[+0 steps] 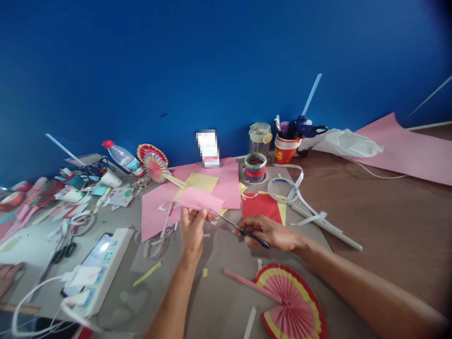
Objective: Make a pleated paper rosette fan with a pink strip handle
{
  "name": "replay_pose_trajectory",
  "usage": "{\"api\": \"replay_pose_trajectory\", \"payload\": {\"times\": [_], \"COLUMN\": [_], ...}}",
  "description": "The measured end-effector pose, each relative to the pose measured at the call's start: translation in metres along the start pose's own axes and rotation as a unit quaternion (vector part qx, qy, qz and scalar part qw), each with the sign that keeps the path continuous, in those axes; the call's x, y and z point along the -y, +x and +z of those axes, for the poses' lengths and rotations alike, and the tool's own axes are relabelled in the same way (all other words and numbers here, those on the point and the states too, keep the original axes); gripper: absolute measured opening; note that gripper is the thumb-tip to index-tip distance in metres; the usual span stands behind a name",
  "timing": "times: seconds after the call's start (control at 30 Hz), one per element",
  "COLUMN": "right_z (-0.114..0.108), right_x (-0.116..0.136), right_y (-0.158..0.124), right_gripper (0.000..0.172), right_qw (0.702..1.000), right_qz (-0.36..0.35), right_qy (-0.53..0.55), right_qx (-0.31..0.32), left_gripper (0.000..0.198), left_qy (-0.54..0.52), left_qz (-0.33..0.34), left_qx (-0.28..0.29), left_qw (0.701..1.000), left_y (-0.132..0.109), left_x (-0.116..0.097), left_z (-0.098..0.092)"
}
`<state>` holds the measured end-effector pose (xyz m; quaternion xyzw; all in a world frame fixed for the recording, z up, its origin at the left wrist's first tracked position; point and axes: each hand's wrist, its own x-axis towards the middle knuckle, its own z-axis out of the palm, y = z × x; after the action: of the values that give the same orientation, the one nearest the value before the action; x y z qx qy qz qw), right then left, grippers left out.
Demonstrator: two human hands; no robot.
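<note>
My left hand (192, 230) pinches the near edge of a folded pink paper piece (200, 199) and holds it up over the grey mat. My right hand (271, 233) grips a pair of black-handled scissors (240, 229); the blades point left and meet the pink paper close to my left fingers. Under both hands lie pink (155, 209), yellow (199, 182) and red (262, 205) paper sheets. A pleated pink, yellow and red paper fan (294, 306) lies on the table near my right forearm.
A jar of coloured tape rolls (255, 165), a red cup of pens (285, 148), a water bottle (122, 157) and a small round fan (154, 163) stand at the back. A power strip with a phone (102, 261) and scissors (60, 254) lie left. Another person's hand (9, 275) shows at far left.
</note>
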<state>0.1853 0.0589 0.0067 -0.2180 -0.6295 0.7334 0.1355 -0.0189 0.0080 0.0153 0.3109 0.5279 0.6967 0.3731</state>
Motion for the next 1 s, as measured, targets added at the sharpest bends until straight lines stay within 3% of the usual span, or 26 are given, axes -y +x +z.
{"api": "replay_pose_trajectory", "payload": {"times": [0.47, 1.0], "right_z": [0.0034, 0.006], "right_x": [0.002, 0.0059], "right_y": [0.0014, 0.0003], "right_gripper": [0.045, 0.047], "right_qw": [0.998, 0.998], "right_qz": [0.026, 0.047], "right_qy": [0.059, 0.05], "right_qx": [0.006, 0.007], "left_gripper": [0.033, 0.039], "left_qy": [0.029, 0.041], "left_qz": [-0.002, 0.004], "left_qx": [0.013, 0.033], "left_qw": [0.999, 0.999], "left_y": [0.0004, 0.0017], "left_x": [-0.0008, 0.0], "left_z": [-0.002, -0.0057]}}
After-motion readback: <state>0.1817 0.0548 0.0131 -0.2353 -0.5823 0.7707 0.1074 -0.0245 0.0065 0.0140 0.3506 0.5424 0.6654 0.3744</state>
